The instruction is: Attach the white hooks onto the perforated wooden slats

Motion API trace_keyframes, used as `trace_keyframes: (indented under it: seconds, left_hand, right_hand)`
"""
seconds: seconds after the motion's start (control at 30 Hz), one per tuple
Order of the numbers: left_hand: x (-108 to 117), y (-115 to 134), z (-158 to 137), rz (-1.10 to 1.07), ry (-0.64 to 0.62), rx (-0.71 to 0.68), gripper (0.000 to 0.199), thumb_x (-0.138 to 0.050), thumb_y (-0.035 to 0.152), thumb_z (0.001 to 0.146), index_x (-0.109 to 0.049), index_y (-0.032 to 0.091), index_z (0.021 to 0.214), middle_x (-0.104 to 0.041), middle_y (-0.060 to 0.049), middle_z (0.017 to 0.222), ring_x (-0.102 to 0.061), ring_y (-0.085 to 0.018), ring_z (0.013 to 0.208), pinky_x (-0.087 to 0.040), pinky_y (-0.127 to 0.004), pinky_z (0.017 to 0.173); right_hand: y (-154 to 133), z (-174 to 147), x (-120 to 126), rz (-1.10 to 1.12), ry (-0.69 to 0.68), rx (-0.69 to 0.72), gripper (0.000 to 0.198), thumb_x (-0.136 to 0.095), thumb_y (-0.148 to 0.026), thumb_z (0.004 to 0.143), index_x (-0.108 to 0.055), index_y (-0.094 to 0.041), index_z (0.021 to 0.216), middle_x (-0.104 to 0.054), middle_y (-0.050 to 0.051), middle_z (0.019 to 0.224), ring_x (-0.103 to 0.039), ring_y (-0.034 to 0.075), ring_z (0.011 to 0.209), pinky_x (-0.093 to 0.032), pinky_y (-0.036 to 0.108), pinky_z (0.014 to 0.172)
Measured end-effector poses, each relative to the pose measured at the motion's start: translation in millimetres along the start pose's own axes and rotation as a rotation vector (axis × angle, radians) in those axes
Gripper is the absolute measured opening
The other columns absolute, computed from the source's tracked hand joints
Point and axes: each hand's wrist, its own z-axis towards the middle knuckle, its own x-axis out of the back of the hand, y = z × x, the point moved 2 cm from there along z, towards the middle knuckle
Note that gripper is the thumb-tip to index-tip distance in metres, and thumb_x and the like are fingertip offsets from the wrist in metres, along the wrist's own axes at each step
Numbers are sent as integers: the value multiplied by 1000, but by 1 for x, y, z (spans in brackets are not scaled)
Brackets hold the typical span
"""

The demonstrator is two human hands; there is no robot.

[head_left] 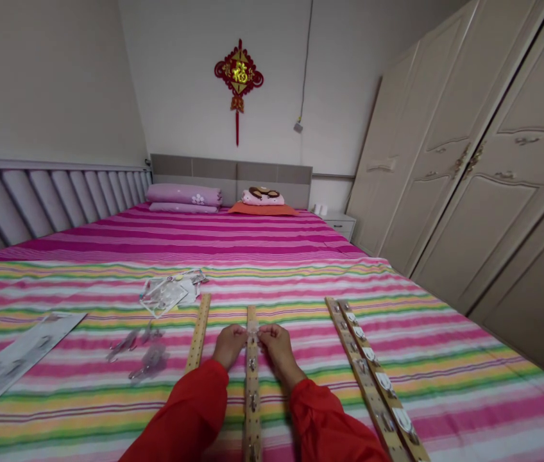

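A narrow wooden strip (253, 420) lies lengthwise in front of me, with several metal hooks (253, 402) fixed along it. Near its far end, my left hand (228, 346) and my right hand (278, 350) face each other from either side. Both hands are closed, fingertips pinching a small clear adhesive hook (253, 332) against the wood. To the left lies a second wooden strip (198, 333), dotted with small holes. Loose clear hooks (151, 360) sit in a small heap farther left.
Two wooden strips with hooks (356, 353) lie at the right. Crumpled clear packaging (170, 292) rests at the back left, and a long flat package (17, 359) at the far left. Everything lies on a striped bedsheet (469, 385). A wardrobe (484, 212) stands right of the bed.
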Motion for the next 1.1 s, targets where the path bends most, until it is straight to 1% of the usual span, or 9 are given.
trace_keyframes:
  seconds: [0.23,0.4,0.57,0.67,0.77,0.83,0.93,1.0,1.1]
  left_hand:
    - [0,-5,2,20,16,16,13,-58,31,54,-55,18,53,-55,4,48,-53,-13,53,-40,-25,55]
    - [0,-8,2,78,71,27,12,-58,29,54,-55,18,56,-55,4,50,-53,-14,54,-39,-26,55]
    - [-1,-11,3,87,59,29,11,-57,29,55,-55,19,57,-55,3,51,-53,-14,55,-40,-26,56]
    - [-2,-15,4,47,50,43,11,-58,29,54,-54,19,57,-55,4,51,-53,-14,55,-40,-26,56]
    - [-3,-19,5,-25,61,62,16,-62,29,52,-53,19,60,-53,5,51,-52,-13,53,-40,-26,56]
    - [-3,-22,5,-93,70,51,22,-66,29,49,-53,19,63,-51,7,50,-50,-11,51,-40,-24,54]
    - [-4,-25,4,-201,37,0,30,-70,30,47,-60,16,72,-48,8,49,-47,-10,49,-37,-23,52]
    - [-4,-26,4,-225,-4,-15,36,-71,32,49,-66,14,80,-51,7,50,-48,-11,51,-38,-24,53]
    - [-3,-27,4,-215,-50,12,43,-73,33,49,-71,12,86,-62,1,60,-56,-14,60,-42,-26,59]
  right_hand:
    - [6,3,1,-7,0,12,16,-67,-22,51,-61,-16,64,-56,-5,45,-45,10,42,-32,21,42]
    - [9,4,1,-14,-12,21,16,-68,-23,50,-61,-17,63,-55,-5,46,-45,10,42,-31,22,42]
    - [10,5,2,-26,-9,26,14,-68,-23,50,-61,-17,61,-55,-5,46,-44,10,43,-30,22,42]
    - [12,6,3,-29,-7,23,13,-68,-22,50,-61,-17,60,-55,-5,46,-44,10,43,-30,22,42]
    - [14,7,3,-31,-6,14,14,-67,-21,50,-59,-17,60,-53,-6,44,-42,9,41,-30,21,41]
    - [16,7,3,-32,-3,9,16,-67,-22,50,-58,-17,62,-53,-7,44,-42,9,40,-30,21,41]
    - [18,7,4,-32,0,1,20,-67,-22,50,-58,-18,66,-53,-8,46,-42,9,40,-31,21,41]
    - [19,7,4,-32,1,-9,21,-67,-21,49,-57,-18,68,-53,-8,46,-42,8,39,-31,21,41]
    - [20,8,4,-35,9,-26,23,-66,-18,47,-56,-18,68,-53,-8,46,-42,8,40,-31,21,42]
